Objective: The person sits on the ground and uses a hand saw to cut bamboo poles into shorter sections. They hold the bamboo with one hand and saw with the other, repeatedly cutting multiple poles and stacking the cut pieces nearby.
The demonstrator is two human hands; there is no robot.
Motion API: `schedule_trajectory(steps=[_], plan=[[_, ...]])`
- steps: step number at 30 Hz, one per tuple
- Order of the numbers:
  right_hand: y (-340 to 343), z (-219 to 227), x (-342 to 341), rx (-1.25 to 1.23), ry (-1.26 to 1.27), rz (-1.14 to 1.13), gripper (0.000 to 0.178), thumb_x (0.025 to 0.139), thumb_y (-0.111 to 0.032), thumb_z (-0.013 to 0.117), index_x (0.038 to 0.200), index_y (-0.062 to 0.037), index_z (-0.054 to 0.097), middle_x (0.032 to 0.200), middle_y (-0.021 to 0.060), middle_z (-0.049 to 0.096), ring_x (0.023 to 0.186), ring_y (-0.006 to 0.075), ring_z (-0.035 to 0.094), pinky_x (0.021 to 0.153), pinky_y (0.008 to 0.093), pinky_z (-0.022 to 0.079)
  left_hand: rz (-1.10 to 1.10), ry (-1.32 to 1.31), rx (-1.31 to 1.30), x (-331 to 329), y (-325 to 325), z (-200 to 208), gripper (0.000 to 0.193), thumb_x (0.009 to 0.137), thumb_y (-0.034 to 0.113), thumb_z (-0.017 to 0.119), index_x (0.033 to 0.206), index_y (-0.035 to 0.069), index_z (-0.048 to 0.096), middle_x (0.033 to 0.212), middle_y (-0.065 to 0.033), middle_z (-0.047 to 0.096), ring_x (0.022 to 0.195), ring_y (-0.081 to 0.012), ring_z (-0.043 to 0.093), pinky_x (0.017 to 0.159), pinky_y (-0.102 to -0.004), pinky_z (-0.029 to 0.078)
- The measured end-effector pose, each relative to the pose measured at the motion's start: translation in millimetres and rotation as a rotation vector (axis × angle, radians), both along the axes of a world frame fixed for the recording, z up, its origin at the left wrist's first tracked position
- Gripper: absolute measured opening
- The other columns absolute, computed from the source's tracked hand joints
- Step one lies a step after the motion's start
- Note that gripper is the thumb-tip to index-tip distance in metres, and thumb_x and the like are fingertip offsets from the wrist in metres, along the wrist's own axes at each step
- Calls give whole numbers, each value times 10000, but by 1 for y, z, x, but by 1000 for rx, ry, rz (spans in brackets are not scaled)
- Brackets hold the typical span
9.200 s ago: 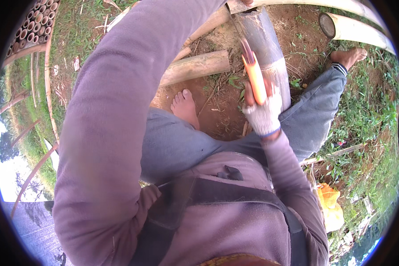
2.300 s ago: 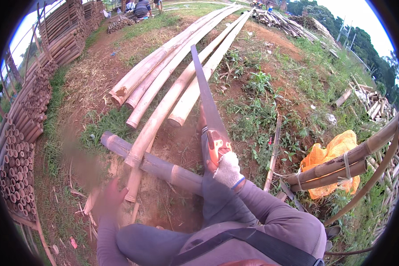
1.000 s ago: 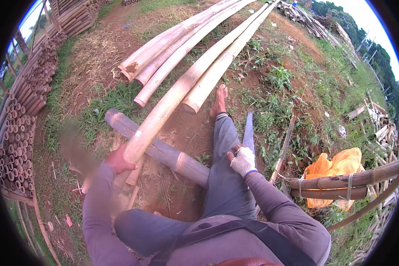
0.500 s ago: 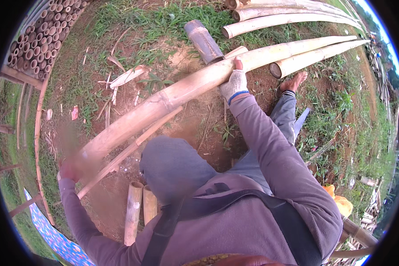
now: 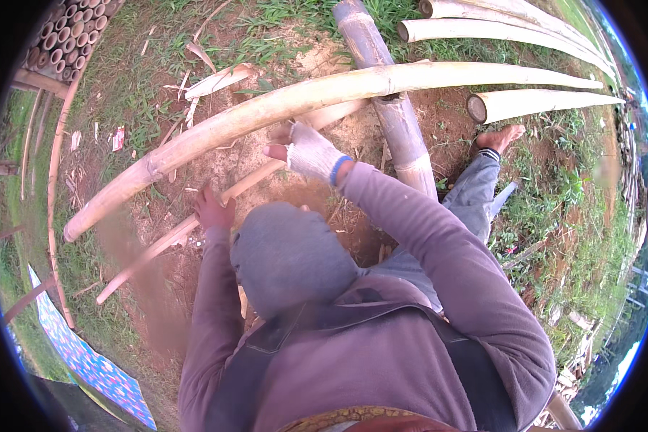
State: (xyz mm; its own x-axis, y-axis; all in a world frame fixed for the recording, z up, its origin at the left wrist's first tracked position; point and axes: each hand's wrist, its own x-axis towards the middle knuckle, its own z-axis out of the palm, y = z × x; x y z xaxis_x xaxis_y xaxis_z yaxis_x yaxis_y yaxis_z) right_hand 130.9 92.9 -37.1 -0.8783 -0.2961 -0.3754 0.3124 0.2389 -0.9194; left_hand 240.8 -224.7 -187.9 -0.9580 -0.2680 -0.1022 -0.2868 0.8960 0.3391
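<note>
A long pale bamboo pole (image 5: 216,126) slants across in front of me, resting over a thick greyish bamboo piece (image 5: 399,137). Below it runs a narrow bamboo strip (image 5: 147,259), slanting the same way. My left hand (image 5: 214,209) is bare, at the strip's edge with its fingers apart; whether it presses on the strip I cannot tell. In a white knit glove with bare fingertips, my right hand (image 5: 313,151) hangs over the strip's upper part, thumb and fingers apart. Its fingertips are partly blurred. Neither hand is on the pole.
More bamboo poles (image 5: 482,30) lie at the upper right, with another pole (image 5: 533,105) near my bare foot (image 5: 500,138). Stacked bamboo tubes (image 5: 68,36) fill the far left corner. A blue patterned sheet (image 5: 93,353) lies lower left. Dry husks (image 5: 219,81) litter the ground.
Both hands have let go of the long pole and come inward to the strip. The pole now lies across the greyish piece, its left end farther left.
</note>
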Motion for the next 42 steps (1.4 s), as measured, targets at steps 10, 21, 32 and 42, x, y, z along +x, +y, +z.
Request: schedule_trajectory(steps=[10,21,32,42], plan=[[117,0,85,551,309,61,532,954,-332,817,1340,8,683,1199,252,754,1155,417,727,991,493,574,-357,-217,-213,-2,-33,7,548,983,506,748,1326,107,598,1319,-183,647,1222,-430,654,1055,-582,487],[70,17,50,995,1031,594,585,935,-383,745,1438,-97,658,1246,142,718,1172,342,679,1086,541,472,-603,-179,-40,14,21,136,515,1055,599,581,1384,203,586,1169,-149,727,1040,-387,753,895,-532,586],[159,34,-2,882,965,350,445,1015,-300,741,1406,-90,716,1241,207,752,1127,440,711,974,545,550,-790,-158,84,-101,102,223,442,1031,578,611,1195,171,667,940,-169,769,970,-418,754,883,-568,556],[150,36,-25,914,1003,308,433,1026,-329,746,1368,-64,756,1266,243,763,1173,436,732,1004,527,556,-797,-32,124,-134,93,194,443,995,584,653,1235,215,703,922,-138,773,930,-416,748,837,-553,558]])
